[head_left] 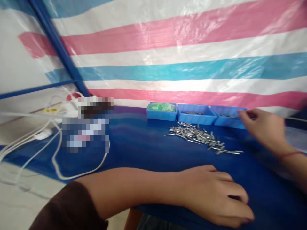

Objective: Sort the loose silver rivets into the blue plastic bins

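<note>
My left hand (218, 196) lies palm down along the front of the blue table, its fingers curled under; anything in them is hidden. At the right, my right hand (265, 124) hovers by the right blue bin (229, 120), overlapping its right end. Its thumb and fingers are drawn together and slightly blurred, so I cannot make out what they hold. Between my hands and the bins lies a loose pile of thin silver metal pins (195, 134), which resemble rivets. Small pieces lie low in the middle blue bin (196, 118), and some show in the right bin too.
Green packets (161, 107) fill the left blue bin (160, 115). White cables (57, 159) loop across the table's left side, near blurred-out items. Behind the bins hangs a striped plastic sheet (153, 73), with a blue metal post (57, 48) at its left.
</note>
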Tool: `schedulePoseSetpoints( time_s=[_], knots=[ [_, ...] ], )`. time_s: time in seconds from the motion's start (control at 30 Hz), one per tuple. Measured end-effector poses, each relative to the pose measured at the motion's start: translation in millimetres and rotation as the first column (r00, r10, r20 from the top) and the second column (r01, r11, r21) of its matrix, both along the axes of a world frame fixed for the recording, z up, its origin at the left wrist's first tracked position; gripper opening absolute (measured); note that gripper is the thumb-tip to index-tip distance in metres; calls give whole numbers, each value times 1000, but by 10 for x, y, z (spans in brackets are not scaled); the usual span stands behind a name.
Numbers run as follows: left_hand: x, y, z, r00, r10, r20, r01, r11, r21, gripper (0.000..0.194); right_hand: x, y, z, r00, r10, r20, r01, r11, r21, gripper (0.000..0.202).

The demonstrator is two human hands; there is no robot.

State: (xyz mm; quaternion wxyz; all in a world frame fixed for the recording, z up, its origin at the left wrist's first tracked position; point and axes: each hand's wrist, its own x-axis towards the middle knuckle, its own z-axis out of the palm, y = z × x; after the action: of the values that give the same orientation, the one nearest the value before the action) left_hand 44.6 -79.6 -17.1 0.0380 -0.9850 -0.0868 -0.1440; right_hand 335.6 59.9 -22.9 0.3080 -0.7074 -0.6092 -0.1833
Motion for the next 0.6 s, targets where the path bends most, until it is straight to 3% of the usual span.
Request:
schedulePoseSetpoints(
  time_s=[0.1, 0.13, 0.2, 0.23, 0.3, 0.43, 0.6],
  knots=[
    [45, 78, -68, 995, -40, 97, 47, 996, -70, 25, -497, -13, 214, 988, 154, -34, -155, 986, -53, 36],
    [53, 90, -77, 994, -46, 100, 55, 995, -87, 22, -592, -45, 244, 966, 255, -35, -258, 961, -100, 35],
    [63, 96, -78, 994, -45, 99, 57, 991, -120, 19, -704, -145, 257, 860, 508, -50, -503, 827, -252, 32],
    [65, 92, -73, 994, -46, 97, 58, 990, -129, 19, -734, -199, 246, 812, 581, -47, -565, 765, -309, 30],
    [70, 83, -62, 994, -46, 100, 59, 989, -139, 20, -767, -276, 201, 749, 662, -15, -615, 688, -384, 26],
    [82, 88, -58, 994, -46, 100, 61, 988, -145, 22, -767, -263, 110, 663, 748, 24, -665, 603, -441, 30],
    [75, 100, -72, 990, -44, 131, 66, 983, -171, 21, -667, -183, 125, 633, 774, 22, -672, 564, -480, 23]
  ],
)
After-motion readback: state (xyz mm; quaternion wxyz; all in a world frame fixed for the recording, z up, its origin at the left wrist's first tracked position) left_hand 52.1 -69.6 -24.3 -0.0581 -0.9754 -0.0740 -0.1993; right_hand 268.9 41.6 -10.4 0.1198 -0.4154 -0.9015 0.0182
